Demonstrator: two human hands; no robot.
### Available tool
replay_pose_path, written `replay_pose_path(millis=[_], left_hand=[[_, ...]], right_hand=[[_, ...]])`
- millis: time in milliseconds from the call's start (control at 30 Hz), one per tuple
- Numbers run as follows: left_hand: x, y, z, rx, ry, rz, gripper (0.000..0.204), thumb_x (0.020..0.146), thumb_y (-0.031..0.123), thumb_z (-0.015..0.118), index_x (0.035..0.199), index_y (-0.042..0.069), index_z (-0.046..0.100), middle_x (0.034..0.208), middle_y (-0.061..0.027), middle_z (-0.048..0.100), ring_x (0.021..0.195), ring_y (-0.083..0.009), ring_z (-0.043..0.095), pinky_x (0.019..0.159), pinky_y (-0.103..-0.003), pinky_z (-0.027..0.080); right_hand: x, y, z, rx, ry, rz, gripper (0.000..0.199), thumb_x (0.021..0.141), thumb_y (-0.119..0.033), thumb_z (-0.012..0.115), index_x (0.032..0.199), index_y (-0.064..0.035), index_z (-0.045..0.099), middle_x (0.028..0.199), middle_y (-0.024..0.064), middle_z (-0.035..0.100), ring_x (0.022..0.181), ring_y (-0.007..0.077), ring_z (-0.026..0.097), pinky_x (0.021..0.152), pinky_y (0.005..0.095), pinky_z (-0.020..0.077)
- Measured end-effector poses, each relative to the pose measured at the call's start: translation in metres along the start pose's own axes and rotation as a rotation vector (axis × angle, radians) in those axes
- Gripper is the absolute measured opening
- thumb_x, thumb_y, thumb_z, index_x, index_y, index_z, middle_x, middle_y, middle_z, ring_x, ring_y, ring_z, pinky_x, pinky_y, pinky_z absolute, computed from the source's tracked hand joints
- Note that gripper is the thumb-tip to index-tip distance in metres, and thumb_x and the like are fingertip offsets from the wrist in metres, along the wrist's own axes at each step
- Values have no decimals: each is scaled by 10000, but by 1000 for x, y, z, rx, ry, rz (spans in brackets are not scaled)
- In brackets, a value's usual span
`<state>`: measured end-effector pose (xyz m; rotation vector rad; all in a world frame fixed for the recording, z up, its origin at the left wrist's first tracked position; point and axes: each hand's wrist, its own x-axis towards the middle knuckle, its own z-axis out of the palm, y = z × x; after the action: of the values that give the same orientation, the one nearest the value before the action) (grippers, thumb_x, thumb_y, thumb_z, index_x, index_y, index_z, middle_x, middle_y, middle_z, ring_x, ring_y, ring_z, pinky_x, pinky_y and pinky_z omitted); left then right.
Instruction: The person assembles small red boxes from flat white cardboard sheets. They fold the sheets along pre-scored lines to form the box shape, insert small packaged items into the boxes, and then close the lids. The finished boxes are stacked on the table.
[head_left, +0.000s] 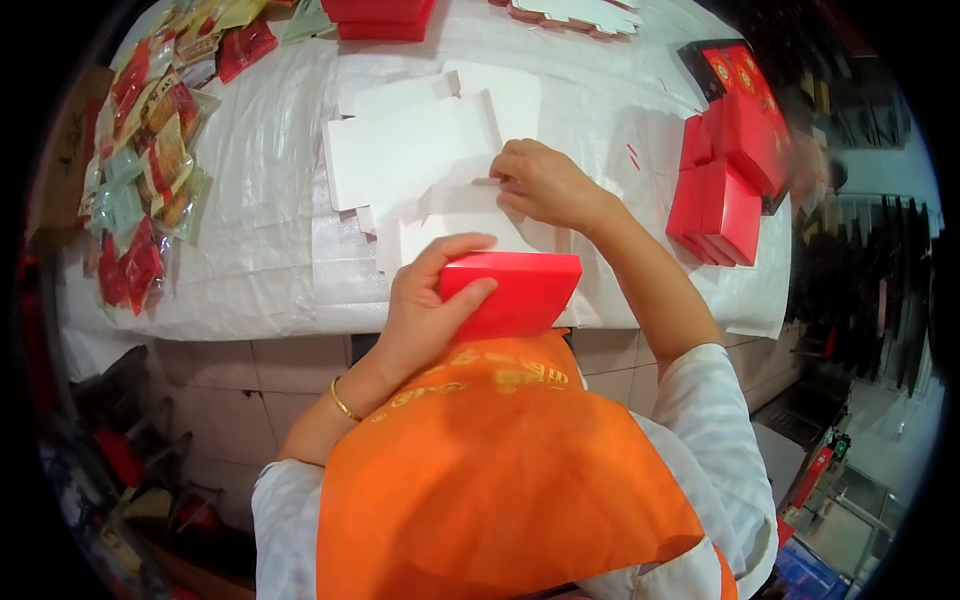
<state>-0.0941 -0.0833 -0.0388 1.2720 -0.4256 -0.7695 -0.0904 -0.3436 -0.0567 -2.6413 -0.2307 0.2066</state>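
My left hand (425,305) grips a red cardboard box (520,290) at the near edge of the table, thumb on its top and fingers along its left end. My right hand (545,185) reaches farther out and pinches the edge of a flat white unfolded carton sheet (410,150), one of several lying overlapped on the white plastic-covered table (270,250). An orange apron (490,470) covers my front below the box.
A stack of red boxes (725,195) stands at the right edge of the table, with printed red lids (740,70) behind it. Several clear packets of snacks (150,160) lie along the left. More red boxes (380,18) and white cartons (580,12) sit at the far edge.
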Motion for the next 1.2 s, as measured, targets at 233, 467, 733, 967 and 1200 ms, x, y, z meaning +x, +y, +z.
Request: replay_pose_path(millis=[233,467,733,967,1200], left_hand=[[10,-18,-7,36,48,-80,269,931,7,691,1191,9,620,1183,-51,644,1084,-111,608,949,-273,513],[0,-16,-4,-10,109,-65,249,947,17,683,1185,10,611,1168,-59,660,1056,-120,629,922,-274,536],[-14,-10,-3,-168,200,-157,267,936,29,702,1184,-17,614,1132,-83,675,1022,-113,637,886,-265,544],[-24,-5,1,-160,185,-149,327,919,30,726,1215,-26,599,1142,-94,678,1020,-109,643,875,-255,547],[-28,-7,3,-150,194,-127,338,922,33,723,1227,-29,592,1174,-118,679,1048,-118,646,904,-262,541]], right_hand=[[-22,-20,-18,446,-55,78,258,957,-116,586,1195,-19,611,1003,148,715,825,283,673,778,368,532],[-26,-57,-34,597,-186,51,305,994,-89,561,1266,-38,689,1115,129,731,954,236,702,872,337,546],[-41,-64,-17,466,-7,-74,334,1004,-77,548,1303,-79,699,1298,147,657,1101,254,658,910,346,535],[-48,-76,-20,518,-9,-41,345,978,-92,553,1287,-105,706,1281,123,622,1073,273,641,928,360,528],[-53,-75,-21,544,-70,-82,362,1004,-93,534,1331,-107,688,1305,128,602,1108,257,615,939,347,501]])
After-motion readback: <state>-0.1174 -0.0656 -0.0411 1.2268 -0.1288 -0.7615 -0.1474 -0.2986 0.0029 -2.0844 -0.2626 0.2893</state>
